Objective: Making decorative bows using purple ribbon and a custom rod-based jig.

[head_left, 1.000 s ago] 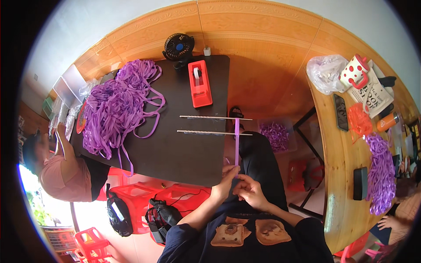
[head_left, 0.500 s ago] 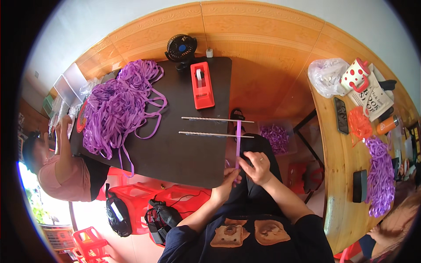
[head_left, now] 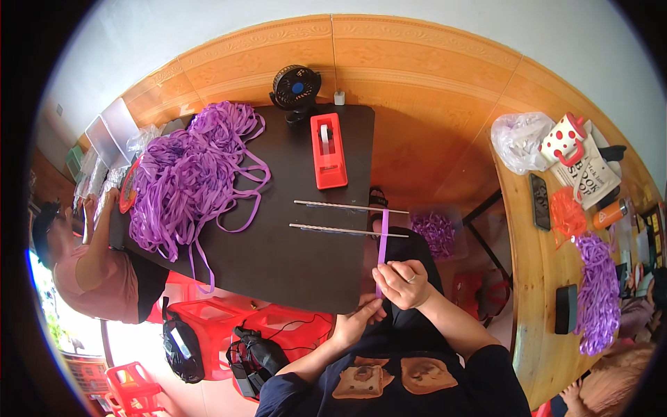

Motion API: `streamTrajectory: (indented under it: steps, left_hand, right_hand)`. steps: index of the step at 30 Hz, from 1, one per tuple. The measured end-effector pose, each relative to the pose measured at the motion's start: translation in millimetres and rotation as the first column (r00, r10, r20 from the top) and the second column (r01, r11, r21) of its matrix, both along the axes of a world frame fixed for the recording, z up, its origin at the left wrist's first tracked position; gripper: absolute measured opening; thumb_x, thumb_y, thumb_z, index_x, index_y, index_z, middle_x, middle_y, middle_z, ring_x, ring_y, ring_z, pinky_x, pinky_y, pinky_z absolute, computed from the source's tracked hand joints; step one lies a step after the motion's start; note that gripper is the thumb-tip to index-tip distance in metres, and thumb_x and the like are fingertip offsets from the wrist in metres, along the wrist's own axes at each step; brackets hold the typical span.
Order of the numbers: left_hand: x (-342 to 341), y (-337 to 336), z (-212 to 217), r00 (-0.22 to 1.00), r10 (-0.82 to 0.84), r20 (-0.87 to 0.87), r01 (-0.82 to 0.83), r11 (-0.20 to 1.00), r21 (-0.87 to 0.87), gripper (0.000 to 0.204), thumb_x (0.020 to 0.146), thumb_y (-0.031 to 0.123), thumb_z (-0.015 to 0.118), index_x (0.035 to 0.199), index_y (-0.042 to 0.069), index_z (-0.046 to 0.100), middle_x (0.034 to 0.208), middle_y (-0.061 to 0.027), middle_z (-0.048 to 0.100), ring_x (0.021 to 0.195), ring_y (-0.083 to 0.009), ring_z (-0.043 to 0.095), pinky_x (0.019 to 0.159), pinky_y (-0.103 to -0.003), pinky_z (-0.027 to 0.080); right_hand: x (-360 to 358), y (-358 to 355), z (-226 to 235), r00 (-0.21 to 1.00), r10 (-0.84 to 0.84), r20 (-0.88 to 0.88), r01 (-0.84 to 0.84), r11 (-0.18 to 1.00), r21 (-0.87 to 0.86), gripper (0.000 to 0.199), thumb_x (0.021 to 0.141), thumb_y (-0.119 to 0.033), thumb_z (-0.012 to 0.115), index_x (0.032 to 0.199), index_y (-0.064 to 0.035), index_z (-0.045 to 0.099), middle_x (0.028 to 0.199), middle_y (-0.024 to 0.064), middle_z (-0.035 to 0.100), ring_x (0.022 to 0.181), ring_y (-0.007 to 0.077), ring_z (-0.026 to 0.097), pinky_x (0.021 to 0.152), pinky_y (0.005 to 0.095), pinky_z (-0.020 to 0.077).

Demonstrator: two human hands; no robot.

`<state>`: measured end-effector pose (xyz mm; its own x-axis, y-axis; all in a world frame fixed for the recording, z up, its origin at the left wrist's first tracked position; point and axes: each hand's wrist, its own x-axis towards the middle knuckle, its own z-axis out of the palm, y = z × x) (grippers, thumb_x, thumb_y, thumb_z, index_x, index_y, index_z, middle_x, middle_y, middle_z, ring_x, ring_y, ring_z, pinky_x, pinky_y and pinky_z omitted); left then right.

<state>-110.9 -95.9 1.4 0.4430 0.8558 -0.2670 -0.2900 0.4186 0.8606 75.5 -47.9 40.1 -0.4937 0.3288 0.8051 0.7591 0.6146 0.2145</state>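
Two thin metal chopsticks (head_left: 333,230) lie side by side on the dark table and jut past its right edge. A purple ribbon (head_left: 384,243) hangs at their overhanging ends and runs down toward me; whether it loops fully round both sticks is hard to tell. My right hand (head_left: 404,283) is closed on the ribbon partway down, with a ring on one finger. Just below it, near the table's front corner, my left hand (head_left: 358,321) pinches the lower part of the ribbon. Its fingertips are partly hidden.
A large heap of purple ribbon (head_left: 187,181) covers the dark table's left side. Behind the chopsticks stand a red tape dispenser (head_left: 328,153) and a black fan (head_left: 296,90). A bin of purple pieces (head_left: 434,235) sits below right. Another person (head_left: 97,271) works at left.
My right hand has closed on the ribbon, where its fingers were looser before. My left hand stays at the ribbon's lower part. The whole view has shifted slightly.
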Motion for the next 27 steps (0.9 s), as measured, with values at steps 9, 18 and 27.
streamTrajectory:
  steps: [9, 18, 27]
  left_hand:
    - [16.3, 9.6, -30.2, 0.994, -0.106, 0.037, 0.106, 0.994, -0.004, 0.036, 0.099, 0.018, 0.058, 0.132, 0.003, 0.053, 0.106, -0.0039, 0.066, 0.088, -0.0079, 0.058, 0.073, -0.022, 0.044]
    - [82.4, 69.2, -21.7, 0.982, 0.191, 0.016, -0.191, 0.981, 0.045, 0.037, 0.1, 0.018, 0.056, 0.135, 0.008, 0.052, 0.112, -0.0025, 0.065, 0.09, -0.006, 0.057, 0.073, -0.022, 0.043]
    - [112.0, 122.4, 7.2, 0.906, 0.408, 0.111, -0.421, 0.895, 0.147, 0.039, 0.102, 0.01, 0.047, 0.139, 0.0, 0.044, 0.137, -0.0113, 0.05, 0.128, -0.0194, 0.048, 0.107, -0.033, 0.037]
  right_hand:
    - [2.6, 23.4, 56.5, 0.914, 0.07, -0.4, -0.179, 0.953, -0.243, 0.026, 0.064, -0.002, 0.072, 0.09, -0.0042, 0.068, 0.085, 0.0048, 0.064, 0.07, 0.0213, 0.058, 0.062, 0.0358, 0.0394]
    - [42.6, 123.3, 59.8, 0.42, -0.397, -0.816, -0.73, 0.386, -0.564, 0.018, 0.084, -0.003, 0.073, 0.071, 0.0067, 0.066, 0.067, 0.0024, 0.06, 0.06, 0.0079, 0.056, 0.052, 0.0249, 0.0448]
    - [54.6, 152.2, 0.1, 0.307, -0.714, -0.629, -0.899, -0.001, -0.437, 0.01, 0.082, -0.007, 0.074, 0.081, 0.0025, 0.074, 0.075, 0.0089, 0.07, 0.068, 0.014, 0.067, 0.065, 0.0268, 0.0528]
